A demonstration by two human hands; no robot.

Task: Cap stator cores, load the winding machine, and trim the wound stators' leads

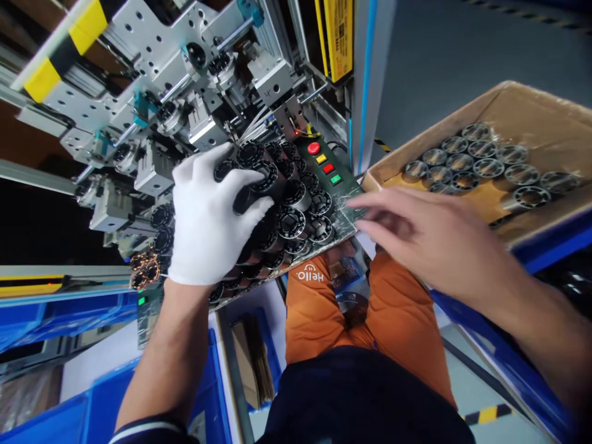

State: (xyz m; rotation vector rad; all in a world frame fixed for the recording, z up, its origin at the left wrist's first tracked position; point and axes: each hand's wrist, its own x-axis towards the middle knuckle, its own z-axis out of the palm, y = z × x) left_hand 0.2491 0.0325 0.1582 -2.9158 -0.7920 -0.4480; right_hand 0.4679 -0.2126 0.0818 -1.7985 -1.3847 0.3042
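My left hand, in a white glove, is over the stacked black-and-metal rings on the dark green work surface. Its fingers curve around one ring near the top of the stack, thumb on the near side. Bare, my right hand hangs between the work surface and the cardboard box. Thumb and fingers are apart there, with nothing visible between them. Several metal rings stand inside the box on brown card.
Machine fixtures fill the upper left. Red, yellow and green buttons sit at the work surface's right corner, beside an upright metal post. Copper-wound parts lie at the left. Blue bins stand below.
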